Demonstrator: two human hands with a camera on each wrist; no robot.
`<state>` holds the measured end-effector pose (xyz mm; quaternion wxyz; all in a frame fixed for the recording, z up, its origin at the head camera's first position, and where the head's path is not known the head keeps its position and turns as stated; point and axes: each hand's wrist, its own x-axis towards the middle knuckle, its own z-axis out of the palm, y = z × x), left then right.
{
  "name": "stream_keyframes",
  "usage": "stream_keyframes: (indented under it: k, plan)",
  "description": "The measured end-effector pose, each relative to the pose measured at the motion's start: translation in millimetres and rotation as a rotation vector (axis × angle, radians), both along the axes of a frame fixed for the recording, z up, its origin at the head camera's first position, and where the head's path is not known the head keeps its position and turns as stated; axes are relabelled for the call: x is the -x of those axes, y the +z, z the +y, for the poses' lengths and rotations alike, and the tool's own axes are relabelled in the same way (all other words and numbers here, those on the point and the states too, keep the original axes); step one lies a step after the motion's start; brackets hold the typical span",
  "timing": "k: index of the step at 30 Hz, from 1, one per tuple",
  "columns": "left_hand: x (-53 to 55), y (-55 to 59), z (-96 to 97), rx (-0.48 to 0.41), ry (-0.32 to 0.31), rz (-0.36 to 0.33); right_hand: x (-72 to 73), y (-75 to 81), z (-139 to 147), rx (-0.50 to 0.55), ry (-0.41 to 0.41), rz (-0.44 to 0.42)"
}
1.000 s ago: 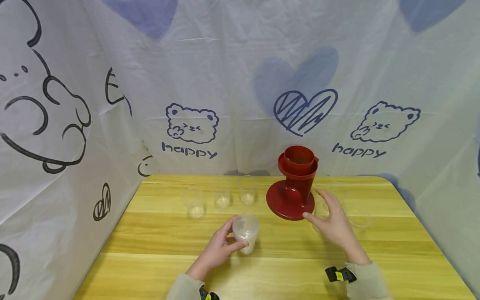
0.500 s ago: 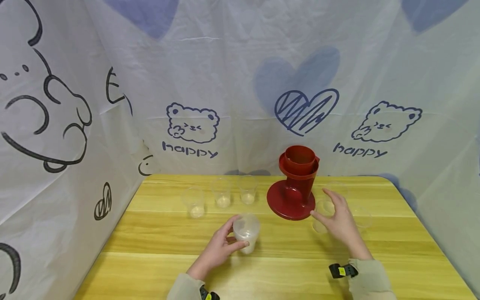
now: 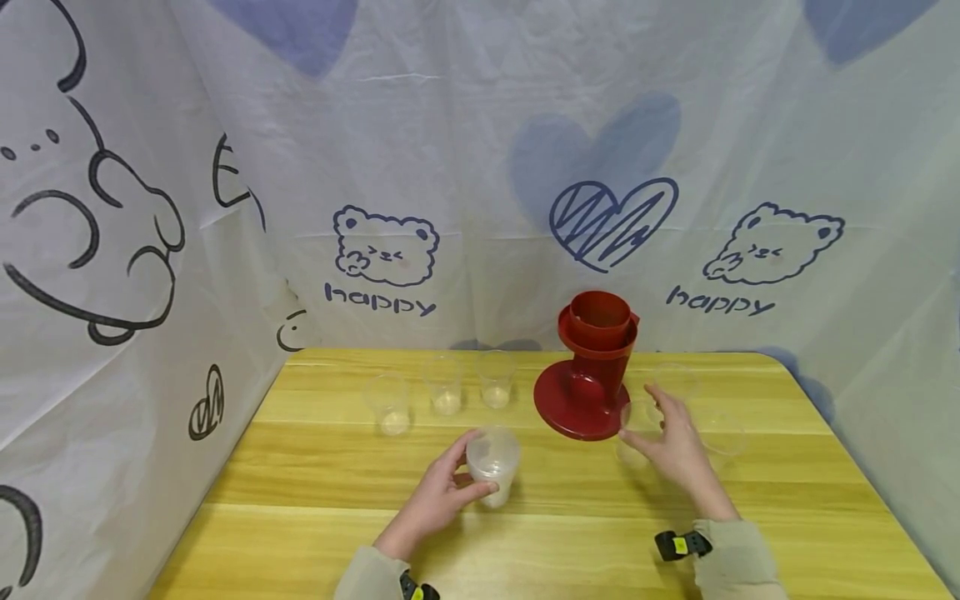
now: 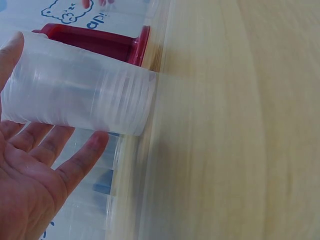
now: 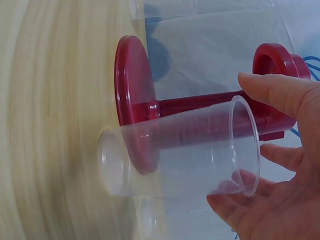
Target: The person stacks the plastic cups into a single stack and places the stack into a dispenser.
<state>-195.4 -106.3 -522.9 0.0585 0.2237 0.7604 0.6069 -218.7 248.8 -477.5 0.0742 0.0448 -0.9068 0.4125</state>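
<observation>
In the head view my left hand [image 3: 442,492] holds a stack of clear plastic cups [image 3: 493,467] upright near the table's middle. Nested rims of this stack [image 4: 85,85] show in the left wrist view, with the thumb on one side and fingers on the other. My right hand [image 3: 678,446] is around the upper part of a single clear plastic cup [image 5: 180,150]. Fingertips touch its rim, while the thumb lies close to the opposite side. Just beyond that cup stands a red plastic stand [image 3: 581,400] with a round base and a ring-shaped top holding a red cup-like part [image 3: 600,321].
Three clear cups [image 3: 445,392] stand apart at the back left of the wooden table [image 3: 337,533]. More clear cups [image 3: 720,433] stand right of and behind my right hand, hard to make out. A printed cloth [image 3: 480,167] hangs behind the table.
My right hand first shifted slightly right, then its fingers drew in around the single cup, which has moved a little left. The left hand and its stack have stayed in place.
</observation>
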Motion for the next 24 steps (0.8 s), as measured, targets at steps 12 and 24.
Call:
stream_keyframes:
  k: [12,24]
  plan:
    - [-2.1,2.2,0.3,0.011,0.016,-0.023,-2.4,-0.3,-1.4,0.102,0.008,-0.114]
    - [-2.3,3.7,2.3,0.039,0.062,-0.009,-7.3,0.1,-0.7,0.11,0.018,-0.148]
